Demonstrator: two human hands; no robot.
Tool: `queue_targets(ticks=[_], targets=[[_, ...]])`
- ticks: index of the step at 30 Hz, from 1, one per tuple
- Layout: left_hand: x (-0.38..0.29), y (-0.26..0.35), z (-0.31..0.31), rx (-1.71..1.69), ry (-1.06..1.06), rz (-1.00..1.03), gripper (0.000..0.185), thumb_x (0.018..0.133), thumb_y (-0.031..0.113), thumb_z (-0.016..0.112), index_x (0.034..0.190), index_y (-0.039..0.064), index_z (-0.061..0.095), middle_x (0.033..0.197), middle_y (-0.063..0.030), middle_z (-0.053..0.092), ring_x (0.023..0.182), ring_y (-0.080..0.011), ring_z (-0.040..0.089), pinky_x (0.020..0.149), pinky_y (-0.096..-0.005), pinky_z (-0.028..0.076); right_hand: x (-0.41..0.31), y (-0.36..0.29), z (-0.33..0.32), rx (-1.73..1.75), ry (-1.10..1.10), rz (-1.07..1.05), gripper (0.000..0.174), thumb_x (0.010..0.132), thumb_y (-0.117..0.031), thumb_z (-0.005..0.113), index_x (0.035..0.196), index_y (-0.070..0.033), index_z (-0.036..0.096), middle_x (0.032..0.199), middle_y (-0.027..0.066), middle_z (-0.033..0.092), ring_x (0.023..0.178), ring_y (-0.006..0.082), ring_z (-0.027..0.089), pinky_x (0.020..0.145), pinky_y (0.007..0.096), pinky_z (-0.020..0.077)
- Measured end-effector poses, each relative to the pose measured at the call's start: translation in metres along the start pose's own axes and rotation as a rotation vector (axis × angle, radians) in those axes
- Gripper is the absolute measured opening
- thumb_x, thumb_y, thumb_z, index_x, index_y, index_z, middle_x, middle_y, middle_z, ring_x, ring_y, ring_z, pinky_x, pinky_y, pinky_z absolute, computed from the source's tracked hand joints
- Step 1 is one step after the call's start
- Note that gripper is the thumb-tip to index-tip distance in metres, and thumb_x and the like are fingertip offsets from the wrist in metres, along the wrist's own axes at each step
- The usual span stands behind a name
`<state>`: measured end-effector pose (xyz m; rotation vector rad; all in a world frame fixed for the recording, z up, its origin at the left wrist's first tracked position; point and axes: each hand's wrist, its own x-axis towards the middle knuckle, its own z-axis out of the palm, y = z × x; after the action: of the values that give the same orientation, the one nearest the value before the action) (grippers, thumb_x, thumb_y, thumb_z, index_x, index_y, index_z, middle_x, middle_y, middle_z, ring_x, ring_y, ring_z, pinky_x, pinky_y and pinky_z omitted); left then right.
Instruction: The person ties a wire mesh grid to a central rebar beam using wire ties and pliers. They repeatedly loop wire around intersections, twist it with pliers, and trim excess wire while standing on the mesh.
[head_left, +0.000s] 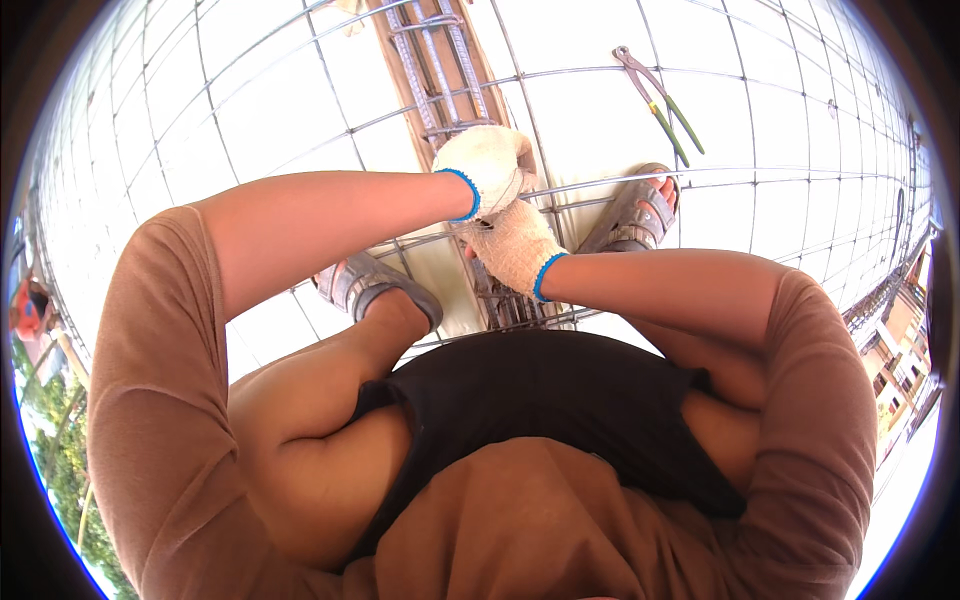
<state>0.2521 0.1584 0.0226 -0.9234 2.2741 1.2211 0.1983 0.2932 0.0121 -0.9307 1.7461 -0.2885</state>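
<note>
Both hands wear cream knit gloves with blue cuffs and meet over a narrow rebar cage between my feet. My left hand is curled, fingers turned to the right and partly hidden. Just below and touching it, my right hand is closed too. Thin strands of wire show at both gloves and seem gripped in them; their ends are hard to make out. Steel tying nippers with green handles lie on the mesh, up and right of the hands, untouched.
Wire reinforcing mesh spreads over a bright white surface on both sides. The cage runs in a board-edged channel. My sandalled feet stand either side, the left sandal and right sandal close to mesh bars. Foliage and buildings appear at the rim.
</note>
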Motion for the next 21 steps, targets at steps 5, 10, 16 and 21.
queue_targets(ticks=[5,10,16,21], targets=[[-0.01,-0.007,-0.031,-0.14,-0.153,-0.004,0.032,0.092,0.03,0.085,0.115,0.009,0.087,0.119,-0.0174,0.084,0.118,-0.0356,0.079,0.105,-0.0477,0.061,-0.015,-0.041,-0.102,-0.76,-0.49,-0.04,0.044,0.097,-0.034,0.068,0.117,0.001,0.084,0.114,0.0258,0.082,0.11,0.0432,0.08,0.099,0.0537,0.0639],[-0.024,-0.016,-0.019,-0.159,-0.121,-0.196,0.04,0.098,0.041,0.083,0.121,0.008,0.084,0.109,-0.0168,0.083,0.104,-0.0331,0.08,0.095,-0.0465,0.063,0.0,0.018,-0.117,-0.574,0.054,-0.472,0.025,0.095,-0.023,0.085,0.112,-0.005,0.08,0.109,0.0175,0.076,0.105,0.0386,0.077,0.094,0.0512,0.0617],[-0.051,-0.006,0.006,0.173,-0.213,-0.135,0.044,0.098,0.049,0.073,0.106,0.008,0.086,0.092,-0.0171,0.081,0.089,-0.0366,0.08,0.084,-0.0498,0.064,0.031,0.014,-0.098,-0.508,-0.083,-0.672,0.015,0.097,-0.019,0.081,0.109,-0.01,0.082,0.107,0.0144,0.075,0.105,0.0379,0.074,0.093,0.0494,0.0599],[-0.037,-0.001,0.017,0.26,-0.217,-0.173,0.041,0.096,0.042,0.069,0.1,0.005,0.086,0.086,-0.0174,0.08,0.088,-0.0384,0.08,0.079,-0.0532,0.065,0.011,0.033,-0.105,-0.575,-0.029,-0.601,0.013,0.096,-0.018,0.079,0.106,-0.01,0.082,0.101,0.0138,0.076,0.101,0.0371,0.075,0.088,0.0502,0.0607]])
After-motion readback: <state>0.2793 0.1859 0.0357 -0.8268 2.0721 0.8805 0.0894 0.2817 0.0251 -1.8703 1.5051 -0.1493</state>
